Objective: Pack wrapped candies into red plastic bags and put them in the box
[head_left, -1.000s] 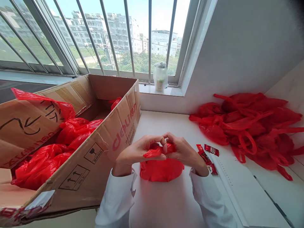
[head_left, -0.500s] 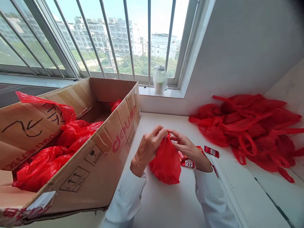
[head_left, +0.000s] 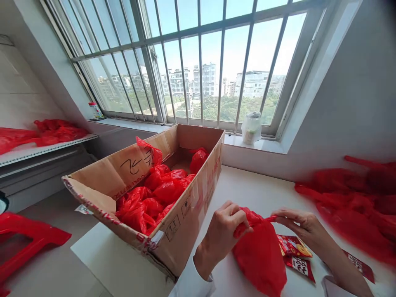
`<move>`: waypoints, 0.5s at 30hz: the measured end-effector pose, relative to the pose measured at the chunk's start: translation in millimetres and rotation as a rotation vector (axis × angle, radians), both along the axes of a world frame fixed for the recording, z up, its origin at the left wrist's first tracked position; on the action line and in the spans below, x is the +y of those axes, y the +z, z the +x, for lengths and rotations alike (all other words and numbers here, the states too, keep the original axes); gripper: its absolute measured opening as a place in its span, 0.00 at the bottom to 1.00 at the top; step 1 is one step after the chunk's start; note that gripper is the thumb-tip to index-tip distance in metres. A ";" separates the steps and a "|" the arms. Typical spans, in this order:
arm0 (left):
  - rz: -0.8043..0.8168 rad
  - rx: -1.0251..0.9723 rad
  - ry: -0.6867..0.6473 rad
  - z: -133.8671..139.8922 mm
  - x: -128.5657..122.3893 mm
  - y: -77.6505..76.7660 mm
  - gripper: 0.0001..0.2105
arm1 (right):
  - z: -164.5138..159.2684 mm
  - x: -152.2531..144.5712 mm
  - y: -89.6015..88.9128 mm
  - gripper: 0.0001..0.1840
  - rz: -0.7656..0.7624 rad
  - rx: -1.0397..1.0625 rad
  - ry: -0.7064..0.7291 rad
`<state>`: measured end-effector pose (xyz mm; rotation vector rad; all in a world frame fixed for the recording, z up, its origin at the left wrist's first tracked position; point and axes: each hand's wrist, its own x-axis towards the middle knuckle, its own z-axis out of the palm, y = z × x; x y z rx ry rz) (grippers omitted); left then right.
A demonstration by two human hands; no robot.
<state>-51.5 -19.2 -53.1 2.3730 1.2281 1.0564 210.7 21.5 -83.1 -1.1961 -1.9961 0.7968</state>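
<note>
A full red plastic bag [head_left: 261,258] rests on the white table, its neck gathered at the top. My left hand [head_left: 224,235] is closed around one side of the gathered neck. With the fingertips of my right hand [head_left: 305,227] I pinch a twisted end of the same bag, pulled out to the right. Just under my right hand lie small red snack packets [head_left: 295,251], partly hidden by the bag. Another dark red packet [head_left: 359,266] lies beyond my right forearm.
A cardboard box [head_left: 173,243] holding several red bags [head_left: 173,187] stands on the left. A blurred heap of red bags [head_left: 352,202] lies on the right. A wrapped jar [head_left: 251,128] stands on the windowsill. A red plastic stool [head_left: 34,235] is at lower left.
The view has swung left and up, showing more of the box and window. My hands have moved apart, drawing the bag's neck out sideways between them.
</note>
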 end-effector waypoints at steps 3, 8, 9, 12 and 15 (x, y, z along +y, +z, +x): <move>-0.277 0.008 0.149 -17.3 -19.9 -23.0 0.13 | 30.9 16.3 -46.2 0.22 -0.070 -0.068 -0.092; -0.465 -0.046 0.166 -28.7 -36.6 -69.7 0.17 | 50.3 20.2 -87.7 0.20 -0.031 -0.280 -0.123; -0.481 -0.062 0.156 -29.1 -36.6 -76.2 0.18 | 42.5 15.2 -83.7 0.21 0.023 -0.291 -0.162; -0.441 -0.180 0.124 -32.7 -34.1 -89.3 0.19 | 0.4 -7.2 -60.5 0.32 0.117 -0.335 -0.118; -0.325 -0.299 0.074 -39.0 -31.2 -102.9 0.31 | -43.1 -27.1 -47.0 0.40 0.095 -0.458 0.067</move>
